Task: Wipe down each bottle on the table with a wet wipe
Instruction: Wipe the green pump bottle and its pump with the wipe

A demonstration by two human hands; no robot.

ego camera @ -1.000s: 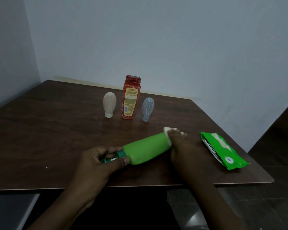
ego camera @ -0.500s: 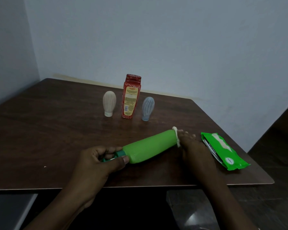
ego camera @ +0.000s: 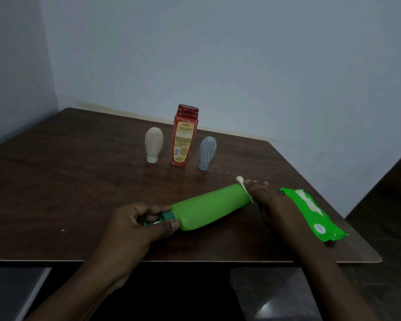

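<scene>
Cap (ego camera: pixel 166 216) toward the near left, base toward the far right: the green bottle (ego camera: pixel 212 208) lies on its side, its long axis slanting across the front of the bench (ego camera: pixel 67 181), close to the near edge. Whether it rests on the wood or is held just above it, I cannot tell. The left hand (ego camera: pixel 134 224) grasps the dark green cap between thumb and curled fingers. The right hand (ego camera: pixel 267 198) holds a white wet wipe (ego camera: pixel 243 185) pressed against the base. Just right of that hand lies one green pack of wipes (ego camera: pixel 310 214), near the bench's right front corner. Bottles number four. Behind the green one, well apart from it, three stand in a row: a cream bottle (ego camera: pixel 153 144), a red bottle (ego camera: pixel 183 137) and a pale blue bottle (ego camera: pixel 207 152). Open wood spreads to the left, and between the row and the green bottle.
</scene>
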